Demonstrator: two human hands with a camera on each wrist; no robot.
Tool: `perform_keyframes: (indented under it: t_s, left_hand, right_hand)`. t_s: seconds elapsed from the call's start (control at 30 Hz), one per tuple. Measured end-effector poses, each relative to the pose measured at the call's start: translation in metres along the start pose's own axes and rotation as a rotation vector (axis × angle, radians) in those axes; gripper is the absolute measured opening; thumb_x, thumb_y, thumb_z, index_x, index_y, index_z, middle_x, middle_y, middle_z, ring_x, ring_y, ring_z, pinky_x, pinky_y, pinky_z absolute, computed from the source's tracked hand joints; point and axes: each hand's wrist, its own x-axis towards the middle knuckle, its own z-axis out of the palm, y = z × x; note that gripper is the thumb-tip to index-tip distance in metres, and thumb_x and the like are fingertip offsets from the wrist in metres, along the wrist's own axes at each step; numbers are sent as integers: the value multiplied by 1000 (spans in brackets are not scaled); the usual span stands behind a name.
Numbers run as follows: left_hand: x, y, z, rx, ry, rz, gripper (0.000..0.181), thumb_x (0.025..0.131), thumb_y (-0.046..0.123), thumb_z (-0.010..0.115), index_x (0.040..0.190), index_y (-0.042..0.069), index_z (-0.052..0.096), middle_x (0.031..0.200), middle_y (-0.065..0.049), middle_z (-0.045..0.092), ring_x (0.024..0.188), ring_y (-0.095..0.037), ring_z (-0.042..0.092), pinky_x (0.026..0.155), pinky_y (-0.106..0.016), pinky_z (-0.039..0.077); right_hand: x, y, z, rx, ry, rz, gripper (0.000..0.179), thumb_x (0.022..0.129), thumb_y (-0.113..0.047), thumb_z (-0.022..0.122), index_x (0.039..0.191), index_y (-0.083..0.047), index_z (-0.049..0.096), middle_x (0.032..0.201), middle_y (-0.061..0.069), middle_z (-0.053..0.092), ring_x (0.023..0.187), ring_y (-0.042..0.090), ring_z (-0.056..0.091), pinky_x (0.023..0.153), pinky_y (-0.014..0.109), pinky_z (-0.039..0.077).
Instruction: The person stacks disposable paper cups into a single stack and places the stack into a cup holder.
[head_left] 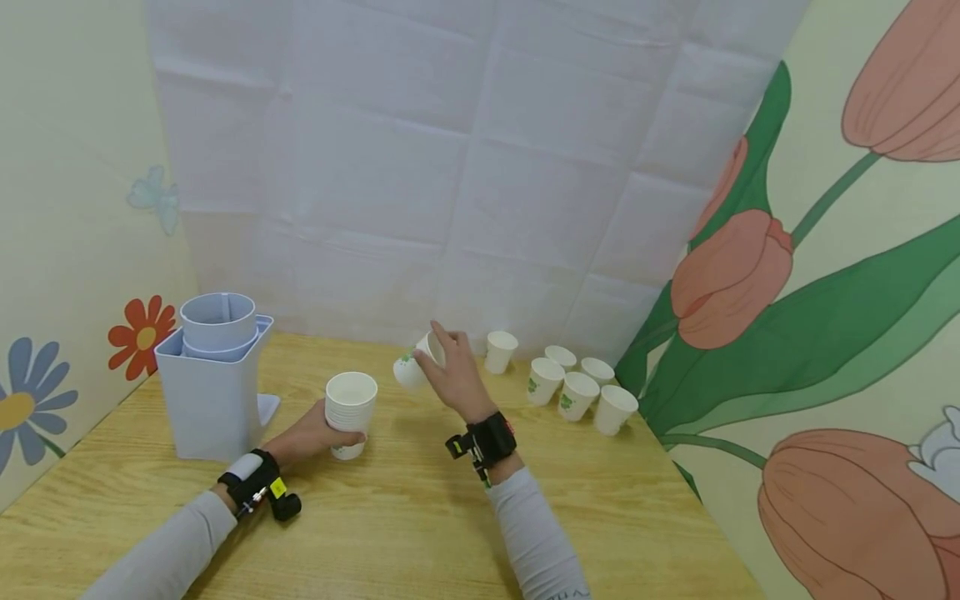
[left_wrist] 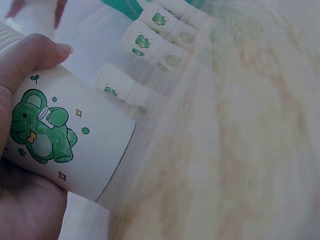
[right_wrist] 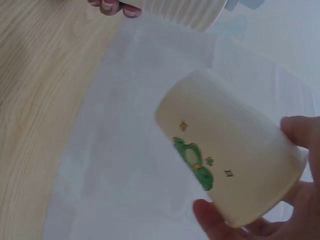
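My left hand point(head_left: 309, 435) grips a stack of white paper cups point(head_left: 349, 412) that stands on the wooden table point(head_left: 405, 517). The left wrist view shows the stack's bottom cup point(left_wrist: 70, 140) with a green bear print, my thumb point(left_wrist: 30, 55) curled over it. My right hand point(head_left: 450, 373) holds a single paper cup point(head_left: 415, 363) tilted on its side above the table, to the right of the stack. In the right wrist view that single cup point(right_wrist: 227, 165) sits between my fingertips point(right_wrist: 300, 131) and thumb.
Several loose paper cups point(head_left: 570, 385) stand at the back right of the table near the wall. A pale blue cup dispenser point(head_left: 213, 375) stands at the back left. White cloth hangs behind; flower-painted walls close both sides.
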Motion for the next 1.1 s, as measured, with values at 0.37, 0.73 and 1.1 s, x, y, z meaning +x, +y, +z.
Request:
perform_keyframes:
  t_s: [0.37, 0.73, 1.1]
  left_hand:
    - [1, -2, 0, 10, 6, 6, 72, 86, 19, 80, 143, 0, 42, 130, -18, 59, 117, -28, 57, 107, -55, 42]
    - [1, -4, -1, -4, -15, 47, 67, 86, 16, 79, 140, 0, 43, 131, -19, 58, 118, -32, 57, 104, -55, 43]
    - [1, -2, -1, -5, -10, 32, 70, 86, 15, 80, 143, 0, 41, 132, -21, 58, 119, -33, 57, 105, -57, 43]
  right_hand:
    - [-1, -23, 18, 121, 154, -392, 68, 105, -55, 42, 156, -9, 38, 136, 22, 44, 121, 32, 50, 100, 49, 48]
    - [-10, -34, 41, 71, 18, -444, 58, 105, -30, 57, 156, -11, 37, 145, 17, 42, 128, 29, 50, 103, 41, 50]
    - [-13, -36, 47, 22, -69, -462, 57, 105, -25, 57, 156, -10, 37, 147, 17, 42, 132, 30, 47, 101, 40, 51]
